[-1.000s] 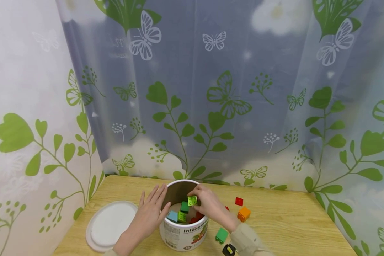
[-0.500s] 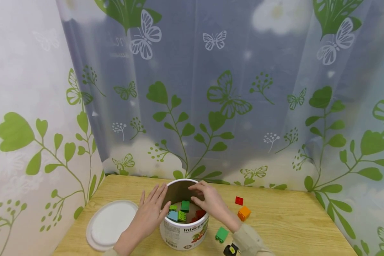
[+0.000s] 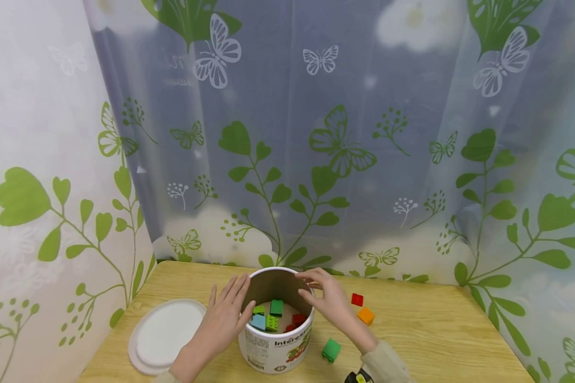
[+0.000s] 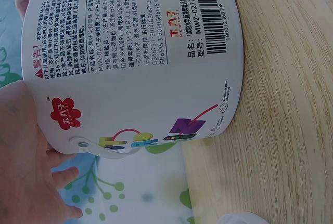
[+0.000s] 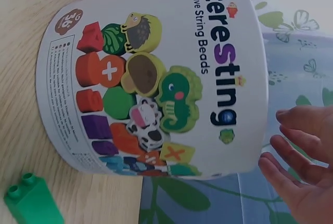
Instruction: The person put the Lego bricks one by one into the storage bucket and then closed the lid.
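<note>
A round white bucket (image 3: 255,351) printed with "Interesting" stands on the table. Inside it lie a dark green block (image 3: 276,308), lime green blocks (image 3: 271,323), a light blue block (image 3: 257,322) and red blocks (image 3: 298,319). My left hand (image 3: 227,311) rests against the bucket's left rim with straight fingers; the left wrist view shows this hand (image 4: 23,156) at the bucket's upper side. My right hand (image 3: 330,298) is at the right rim, fingers loosely bent and holding nothing. In the right wrist view its fingertips (image 5: 266,160) are right at the rim.
A white round lid (image 3: 165,336) lies left of the bucket. Right of it on the wooden table (image 3: 436,330) are a green block (image 3: 331,350), an orange block (image 3: 366,316) and a red block (image 3: 357,299). A printed curtain (image 3: 402,159) hangs behind.
My right hand has let go of a lime green block, which now lies in the bucket, and has moved right from over the opening to the rim. My left hand has stayed in place.
</note>
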Demonstrator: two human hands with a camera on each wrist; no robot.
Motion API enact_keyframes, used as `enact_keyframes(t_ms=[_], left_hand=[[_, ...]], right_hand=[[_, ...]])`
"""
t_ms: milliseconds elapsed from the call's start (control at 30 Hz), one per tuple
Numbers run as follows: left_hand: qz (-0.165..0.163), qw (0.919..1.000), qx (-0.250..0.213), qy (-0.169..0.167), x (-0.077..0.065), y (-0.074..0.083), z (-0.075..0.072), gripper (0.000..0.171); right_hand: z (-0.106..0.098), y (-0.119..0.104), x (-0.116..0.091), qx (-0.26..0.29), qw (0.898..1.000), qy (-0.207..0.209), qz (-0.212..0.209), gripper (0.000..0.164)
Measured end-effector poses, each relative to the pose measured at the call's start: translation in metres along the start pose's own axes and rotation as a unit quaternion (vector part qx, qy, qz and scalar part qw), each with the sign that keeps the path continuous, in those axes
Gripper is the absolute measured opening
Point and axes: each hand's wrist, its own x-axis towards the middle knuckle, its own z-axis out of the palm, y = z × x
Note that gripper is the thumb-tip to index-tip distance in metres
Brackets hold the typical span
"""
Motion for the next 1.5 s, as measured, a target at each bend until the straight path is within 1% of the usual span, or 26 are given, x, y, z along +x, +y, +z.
enact_keyframes(t_ms=[200, 300, 367, 533, 600, 700, 767, 867, 1000, 1067, 1167, 1300, 1433, 1500], left_hand=[[0.004, 1.0, 0.004, 0.004, 0.0, -0.001, 0.001, 0.062], [0.006, 1.0, 0.005, 0.005, 0.0, -0.001, 0.002, 0.062], [0.005, 1.0, 0.005, 0.003, 0.0, -0.001, 0.002, 0.063], [0.0, 1.0, 0.002, -0.002, 0.0, -0.001, 0.001, 0.063], [0.0, 1.0, 0.003, -0.002, 0.0, 0.0, 0.0, 0.063], [0.001, 1.0, 0.004, -0.001, 0.0, 0.0, 0.0, 0.063], [0.001, 1.0, 0.004, 0.0, 0.0, 0.001, 0.0, 0.063], [0.001, 1.0, 0.005, 0.0, 0.0, 0.001, -0.001, 0.063], [0.0, 1.0, 0.003, -0.002, 0.0, 0.0, 0.0, 0.063], [-0.001, 1.0, 0.001, -0.003, 0.0, 0.0, 0.0, 0.063], [-0.001, 1.0, -0.002, -0.003, 0.0, -0.001, 0.001, 0.063], [-0.001, 1.0, -0.003, -0.001, 0.0, -0.001, 0.002, 0.063], [-0.001, 1.0, -0.001, -0.001, 0.0, -0.001, 0.001, 0.063], [-0.001, 1.0, 0.0, -0.002, 0.0, -0.001, 0.001, 0.063]], right_hand=[[-0.01, 0.01, -0.012, 0.004, 0.999, 0.051, 0.005, 0.035], [-0.014, 0.02, -0.018, 0.018, 0.997, 0.079, 0.002, 0.036], [-0.016, 0.027, -0.023, 0.035, 0.995, 0.091, 0.006, 0.036], [-0.02, 0.042, -0.036, 0.06, 0.993, 0.092, 0.054, 0.037], [-0.02, 0.047, -0.042, 0.056, 0.992, 0.087, 0.073, 0.037], [-0.019, 0.055, -0.051, 0.052, 0.991, 0.072, 0.096, 0.037], [-0.018, 0.06, -0.057, 0.052, 0.991, 0.053, 0.111, 0.037], [-0.015, 0.068, -0.067, 0.054, 0.991, 0.009, 0.126, 0.04], [-0.012, 0.079, -0.08, 0.049, 0.989, -0.053, 0.129, 0.047], [-0.011, 0.083, -0.085, 0.04, 0.988, -0.077, 0.129, 0.049], [-0.009, 0.088, -0.091, 0.022, 0.984, -0.106, 0.142, 0.051], [-0.007, 0.092, -0.095, 0.007, 0.98, -0.124, 0.158, 0.053], [-0.003, 0.094, -0.096, -0.013, 0.979, -0.129, 0.154, 0.051], [-0.001, 0.093, -0.096, -0.032, 0.979, -0.129, 0.154, 0.051]])
